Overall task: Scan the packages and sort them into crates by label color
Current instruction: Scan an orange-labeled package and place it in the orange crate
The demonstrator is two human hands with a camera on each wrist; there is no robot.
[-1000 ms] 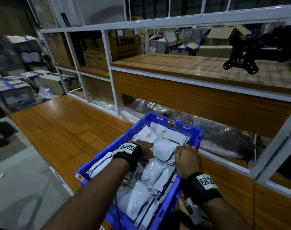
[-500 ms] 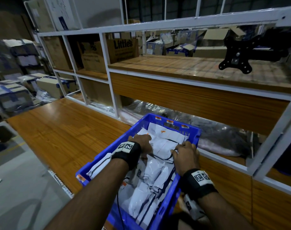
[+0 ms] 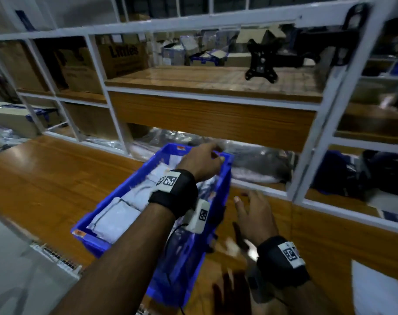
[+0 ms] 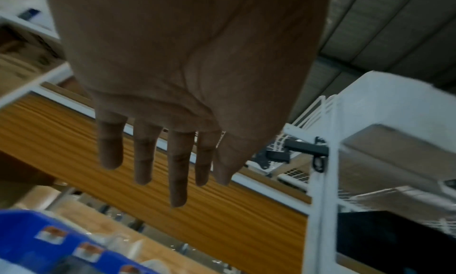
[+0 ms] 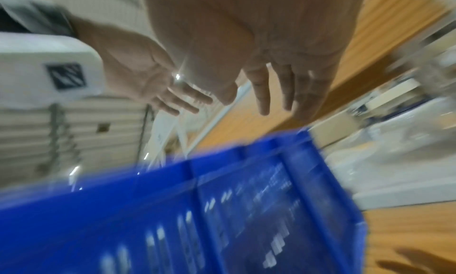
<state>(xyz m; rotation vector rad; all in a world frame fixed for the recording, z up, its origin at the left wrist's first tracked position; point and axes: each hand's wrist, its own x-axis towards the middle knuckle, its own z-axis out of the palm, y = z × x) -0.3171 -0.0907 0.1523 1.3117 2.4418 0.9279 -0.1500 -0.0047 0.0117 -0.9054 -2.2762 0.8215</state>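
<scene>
The blue crate [image 3: 116, 226] sat lower centre of the head view on the wooden bench [image 3: 45, 178], white packages [image 3: 116, 214] piled inside it. My left hand [image 3: 202, 162] was above the crate's far rim, mid-frame; the left wrist view showed its fingers [image 4: 177, 171] straight, spread and holding nothing. My right hand [image 3: 254, 217] hovered just right of the crate, clear of its wall, fingers extended and empty. The hands were apart. A white sheet [image 3: 379, 289] lay at lower right; heavy blur, so possibly a package. White shelving [image 3: 216, 20] filled the upper frame.
</scene>
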